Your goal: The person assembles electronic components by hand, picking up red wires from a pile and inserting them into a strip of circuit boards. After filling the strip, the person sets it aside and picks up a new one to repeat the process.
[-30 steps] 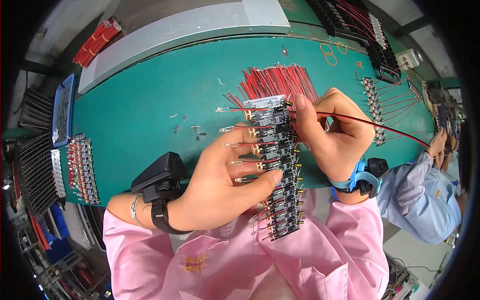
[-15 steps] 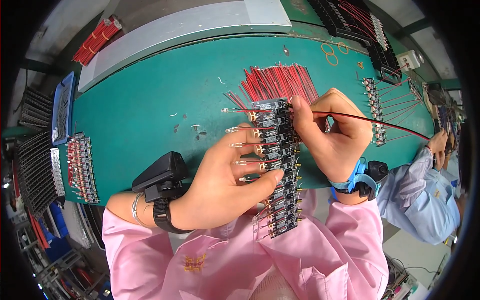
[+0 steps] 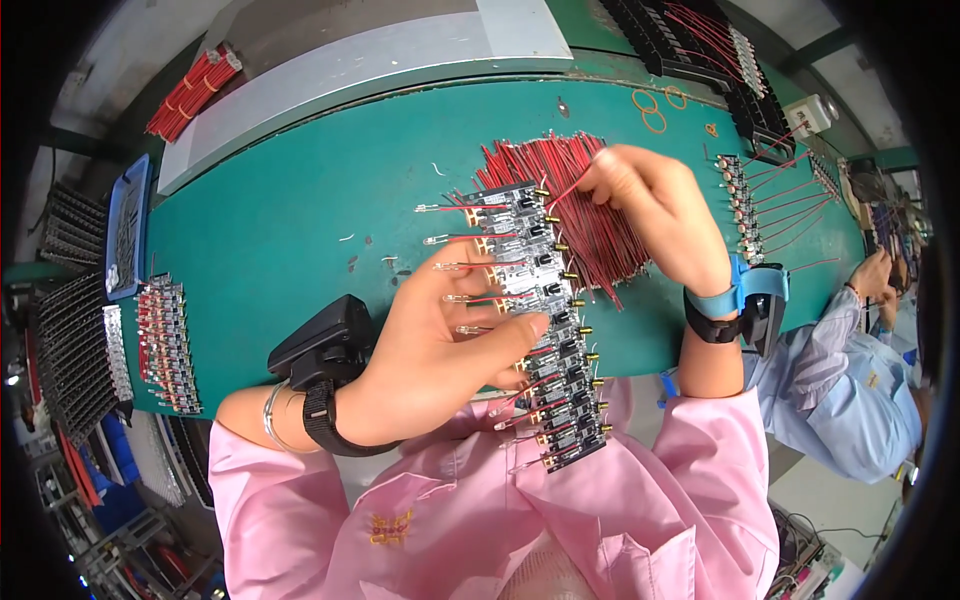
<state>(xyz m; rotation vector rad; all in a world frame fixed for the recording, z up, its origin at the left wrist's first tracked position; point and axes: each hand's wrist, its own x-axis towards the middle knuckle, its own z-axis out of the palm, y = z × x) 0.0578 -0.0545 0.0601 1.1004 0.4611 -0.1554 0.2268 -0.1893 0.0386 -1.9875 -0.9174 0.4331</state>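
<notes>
My left hand (image 3: pixel 440 350) grips a long strip of joined circuit boards (image 3: pixel 545 290), thumb on its face and fingers behind. The strip slants down toward my chest. Small clear LEDs on red-and-black leads (image 3: pixel 470 267) stick out from its left side, and brass-coloured pins (image 3: pixel 586 330) line its right edge. Beyond the strip's far end, my right hand (image 3: pixel 650 200) is closed with its fingertips pinched together. A thin red wire (image 3: pixel 568 192) runs from those fingertips toward the strip's far right corner; whether it touches the board I cannot tell. Beneath lies a thick pile of red-and-black wires (image 3: pixel 600 240).
Finished-looking board strips lie at left (image 3: pixel 168 345) and right (image 3: pixel 740 205). A blue tray (image 3: pixel 127 225) sits at the left edge. Rubber bands (image 3: pixel 650 110), a grey metal ledge (image 3: pixel 380 75) and bundled red wires (image 3: pixel 195 90) are at the back. A co-worker's sleeve (image 3: pixel 840 350) shows at right.
My right hand has risen and turned above the wire pile; the long red-and-black wire no longer stretches off to the right from it. The strip has tilted and shifted slightly left at its far end.
</notes>
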